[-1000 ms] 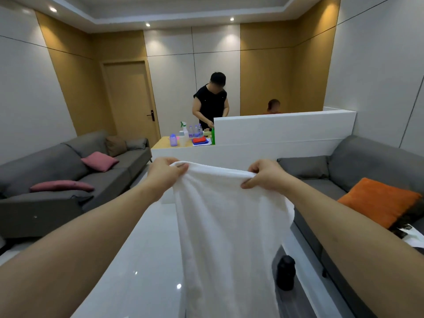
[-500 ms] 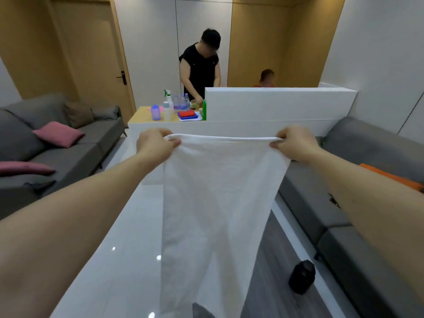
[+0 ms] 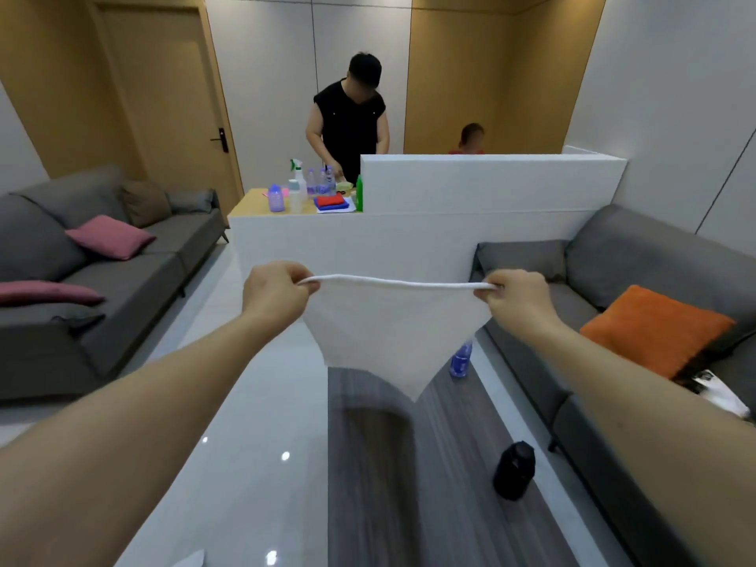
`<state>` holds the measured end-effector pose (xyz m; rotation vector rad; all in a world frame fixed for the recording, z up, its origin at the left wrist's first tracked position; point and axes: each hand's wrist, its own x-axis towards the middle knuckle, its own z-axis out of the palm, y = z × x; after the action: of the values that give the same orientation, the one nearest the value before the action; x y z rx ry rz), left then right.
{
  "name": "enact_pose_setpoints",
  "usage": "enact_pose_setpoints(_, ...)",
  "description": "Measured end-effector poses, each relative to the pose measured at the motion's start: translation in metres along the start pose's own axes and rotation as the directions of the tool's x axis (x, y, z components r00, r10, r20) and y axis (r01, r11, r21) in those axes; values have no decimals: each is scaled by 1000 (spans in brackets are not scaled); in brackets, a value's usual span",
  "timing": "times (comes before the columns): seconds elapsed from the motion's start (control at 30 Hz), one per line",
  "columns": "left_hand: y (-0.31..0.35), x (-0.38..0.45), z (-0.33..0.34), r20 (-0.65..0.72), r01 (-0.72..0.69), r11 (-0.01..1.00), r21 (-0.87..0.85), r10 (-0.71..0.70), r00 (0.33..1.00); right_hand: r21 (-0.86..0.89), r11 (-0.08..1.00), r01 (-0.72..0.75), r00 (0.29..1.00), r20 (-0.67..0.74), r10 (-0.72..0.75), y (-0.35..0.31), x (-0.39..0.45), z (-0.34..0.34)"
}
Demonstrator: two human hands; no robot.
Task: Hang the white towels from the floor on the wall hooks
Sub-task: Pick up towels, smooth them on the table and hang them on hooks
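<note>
The towel (image 3: 392, 333) is gripped at its top corners by the left hand (image 3: 275, 293) and right hand (image 3: 516, 297), stretched before the partition (image 3: 491, 186).

Head camera looks forward and down — close over outstretched arms.

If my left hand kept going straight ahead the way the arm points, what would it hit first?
Probably the low white partition. The left hand, pinching one corner of the white towel, points forward and slightly right toward it, with nothing visible between. Depth is hard to judge in this wide-angle view.
</note>
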<state>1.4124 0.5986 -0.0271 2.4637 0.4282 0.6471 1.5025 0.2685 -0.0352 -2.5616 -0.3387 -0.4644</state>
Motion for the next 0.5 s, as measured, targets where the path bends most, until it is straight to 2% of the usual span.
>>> enact_pose_setpoints(0.1, -5, -64, 33, 45, 79, 995, 58, -82, 996, 34, 999, -32, 991, 134, 27, 43, -52, 19)
enact_pose_setpoints(0.2, -10, -134, 68, 135, 138, 983, 119, -154, 979, -14, 999, -36, 960, 278, 38, 85, -107, 34)
enact_pose_setpoints(0.3, -16, -197, 96, 247, 137, 966, 221, -191, 950, -43, 994, -98, 919, 378, 107, 123, -164, 46)
enact_pose_setpoints(0.5, -36, -313, 125, 396, 169, 945, 282, -275, 876, -76, 983, -166, 816, 550, 180, 175, -274, 65)
